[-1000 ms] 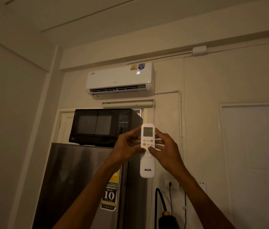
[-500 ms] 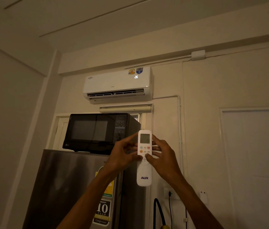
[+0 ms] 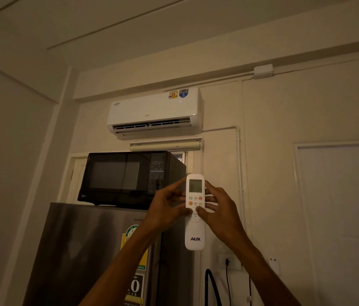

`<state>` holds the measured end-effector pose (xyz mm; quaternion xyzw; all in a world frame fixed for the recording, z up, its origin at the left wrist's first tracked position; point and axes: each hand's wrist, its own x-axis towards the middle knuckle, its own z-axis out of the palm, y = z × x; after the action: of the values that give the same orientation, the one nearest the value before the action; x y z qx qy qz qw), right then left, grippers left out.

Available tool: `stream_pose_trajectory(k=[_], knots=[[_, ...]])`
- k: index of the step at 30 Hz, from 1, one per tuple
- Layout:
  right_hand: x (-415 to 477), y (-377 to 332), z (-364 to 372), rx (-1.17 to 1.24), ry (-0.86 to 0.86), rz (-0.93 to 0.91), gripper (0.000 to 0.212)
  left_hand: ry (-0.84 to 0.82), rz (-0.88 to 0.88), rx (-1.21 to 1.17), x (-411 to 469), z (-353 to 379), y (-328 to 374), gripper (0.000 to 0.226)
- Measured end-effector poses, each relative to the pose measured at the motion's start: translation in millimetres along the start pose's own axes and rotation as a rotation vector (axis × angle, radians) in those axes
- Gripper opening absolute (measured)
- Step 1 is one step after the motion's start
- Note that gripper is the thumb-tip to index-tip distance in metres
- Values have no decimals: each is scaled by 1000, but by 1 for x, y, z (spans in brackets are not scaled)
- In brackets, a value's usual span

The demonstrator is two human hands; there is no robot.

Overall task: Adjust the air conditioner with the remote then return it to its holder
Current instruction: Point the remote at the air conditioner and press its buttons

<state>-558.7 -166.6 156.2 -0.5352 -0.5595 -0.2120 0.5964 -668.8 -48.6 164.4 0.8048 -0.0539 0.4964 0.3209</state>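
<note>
A white AUX remote [image 3: 195, 235] is held upright in front of me with both hands. My left hand [image 3: 166, 212] grips its left side and my right hand [image 3: 220, 214] its right side, both thumbs resting on the buttons below its small screen. The white air conditioner [image 3: 152, 112] hangs high on the wall above, its louvre open; no lit number shows on its front. A small white wall mount [image 3: 273, 265] is low on the right wall; I cannot tell whether it is the remote's holder.
A black microwave [image 3: 127, 176] sits on top of a steel fridge [image 3: 81, 250] at the left, right behind my left hand. A wall socket [image 3: 229, 261] with a plugged cable and a black hose [image 3: 212, 288] are below the remote. A white door panel [image 3: 339, 206] fills the right.
The lit temperature number on the air conditioner's front has gone out. The view has tilted upward, so everything sits lower in frame. Both hands remain on the remote.
</note>
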Motion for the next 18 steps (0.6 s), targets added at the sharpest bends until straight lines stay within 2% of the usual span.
stream_pose_trajectory(k=[10, 18], knots=[[16, 38, -9, 4, 3, 10, 61, -1, -32, 18, 25, 26, -25, 78], [26, 90, -40, 8, 12, 53, 59, 12, -53, 6, 48, 81, -44, 74]])
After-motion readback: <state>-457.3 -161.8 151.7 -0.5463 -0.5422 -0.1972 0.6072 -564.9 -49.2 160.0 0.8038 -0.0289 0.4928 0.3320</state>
